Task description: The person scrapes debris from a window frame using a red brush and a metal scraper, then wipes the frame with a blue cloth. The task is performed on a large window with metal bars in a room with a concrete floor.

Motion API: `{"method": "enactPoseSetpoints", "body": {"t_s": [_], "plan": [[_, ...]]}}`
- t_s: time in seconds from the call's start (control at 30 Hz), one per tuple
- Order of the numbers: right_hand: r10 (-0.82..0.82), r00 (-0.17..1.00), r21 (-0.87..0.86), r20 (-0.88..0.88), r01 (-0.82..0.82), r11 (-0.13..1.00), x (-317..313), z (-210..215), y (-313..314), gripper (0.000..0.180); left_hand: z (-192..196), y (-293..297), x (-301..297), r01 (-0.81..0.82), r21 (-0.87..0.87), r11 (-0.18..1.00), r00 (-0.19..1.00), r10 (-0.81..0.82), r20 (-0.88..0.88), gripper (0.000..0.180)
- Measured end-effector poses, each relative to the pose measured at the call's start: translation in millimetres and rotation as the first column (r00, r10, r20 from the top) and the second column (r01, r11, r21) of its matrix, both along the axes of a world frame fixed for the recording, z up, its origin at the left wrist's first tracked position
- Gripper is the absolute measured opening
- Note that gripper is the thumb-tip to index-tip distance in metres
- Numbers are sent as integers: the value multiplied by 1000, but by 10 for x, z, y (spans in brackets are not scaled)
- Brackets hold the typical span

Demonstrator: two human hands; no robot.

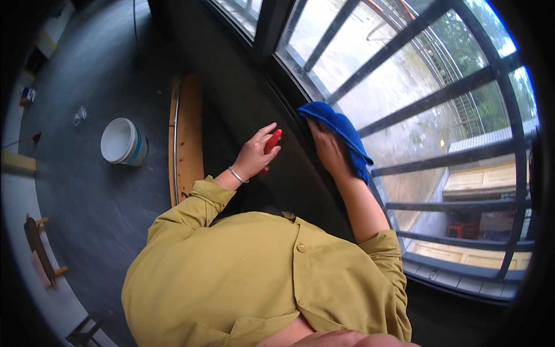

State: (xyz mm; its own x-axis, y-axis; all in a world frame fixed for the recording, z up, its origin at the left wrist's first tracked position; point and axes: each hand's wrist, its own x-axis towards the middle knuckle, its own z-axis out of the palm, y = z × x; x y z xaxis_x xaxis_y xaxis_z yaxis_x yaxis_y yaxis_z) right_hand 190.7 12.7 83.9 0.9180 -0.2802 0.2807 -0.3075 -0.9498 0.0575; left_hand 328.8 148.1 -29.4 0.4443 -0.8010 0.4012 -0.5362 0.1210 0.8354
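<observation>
My left hand (251, 157), with a silver bangle at its wrist, is closed around a slim red handle (274, 140). The rest of that tool is hidden by the hand and lost against the dark wall, so its kind does not show. To the right, my right hand (329, 149) holds a blue cloth (341, 124) at the inner edge of the window frame (289, 92). The cloth covers its fingertips and drapes over the hand toward the barred window. Both forearms come out of rolled olive sleeves.
A wooden plank or bench (189, 127) with a metal rod along it lies left of the dark wall below the window. A white bucket (118, 141) stands on the grey floor further left. Dark bars (422, 113) cross the window.
</observation>
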Motion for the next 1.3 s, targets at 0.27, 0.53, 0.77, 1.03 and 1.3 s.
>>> {"method": "enactPoseSetpoints", "body": {"t_s": [0.27,0.53,0.77,1.03,1.3], "plan": [[168,963,-77,211,-155,985,1482,-260,-529,27,-312,713,373,-297,110,949,945,308,-106,23],[107,982,-63,154,-98,993,1837,-403,-609,15,-518,939,423,-293,290,911,810,398,-431,14],[-42,992,125,117,27,992,1263,-403,-365,21,-433,870,309,-221,259,940,818,323,-476,12],[-144,983,101,115,133,986,13,-174,44,19,-367,922,58,-151,260,954,803,272,-530,13],[-339,924,210,176,301,930,-1401,-104,475,18,-188,628,-397,13,281,960,865,130,-485,13]]}}
